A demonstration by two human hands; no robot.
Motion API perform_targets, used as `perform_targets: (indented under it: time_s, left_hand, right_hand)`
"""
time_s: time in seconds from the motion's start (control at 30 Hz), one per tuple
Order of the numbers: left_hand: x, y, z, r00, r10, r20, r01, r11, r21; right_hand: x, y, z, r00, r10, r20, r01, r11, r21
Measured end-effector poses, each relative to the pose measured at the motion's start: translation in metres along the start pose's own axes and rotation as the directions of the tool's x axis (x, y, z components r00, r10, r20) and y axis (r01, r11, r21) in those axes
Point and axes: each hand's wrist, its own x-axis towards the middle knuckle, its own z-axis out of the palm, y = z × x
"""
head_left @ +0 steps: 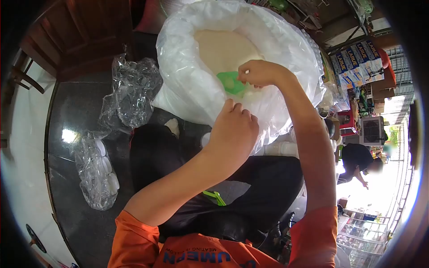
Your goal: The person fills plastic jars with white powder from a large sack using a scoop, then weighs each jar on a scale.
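My right hand reaches in over a large white plastic bag, its fingers curled and pinched at the right edge of a translucent green plastic piece. The green piece lies over the pale, fine-looking contents inside the bag. Below it, my left hand is closed at the bag's near rim, knuckles up. Its fingertips and whatever they grip are hidden behind the hand.
Clear crumpled plastic lies left on the dark floor, beside a wrapped row of white containers. A bright green strip rests by my lap. White jars stand under my right forearm. Another person bends at far right, near cartons.
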Motion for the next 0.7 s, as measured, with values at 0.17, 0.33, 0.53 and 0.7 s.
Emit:
perform_targets:
  time_s: [0.17, 0.33, 0.53, 0.7]
  left_hand:
    - [0.005, -0.003, -0.005, 0.995, 0.002, -0.096, -0.006, 0.999, -0.032]
    - [0.008, -0.002, -0.011, 0.994, -0.095, -0.043, 0.088, 0.986, -0.142]
    - [0.008, -0.002, -0.004, 0.997, -0.078, -0.02, 0.077, 0.996, -0.042]
    - [0.012, -0.002, -0.005, 0.997, -0.065, -0.05, 0.061, 0.995, -0.079]
  right_hand:
    - [0.037, 0.008, 0.003, 0.858, -0.216, -0.467, 0.079, 0.952, -0.295]
    - [0.092, 0.002, 0.039, 0.695, -0.26, -0.67, -0.127, 0.873, -0.471]
    - [0.065, -0.027, 0.054, 0.862, -0.316, -0.397, 0.197, 0.929, -0.313]
    - [0.062, -0.003, 0.048, 0.844, -0.295, -0.448, 0.279, 0.955, -0.105]
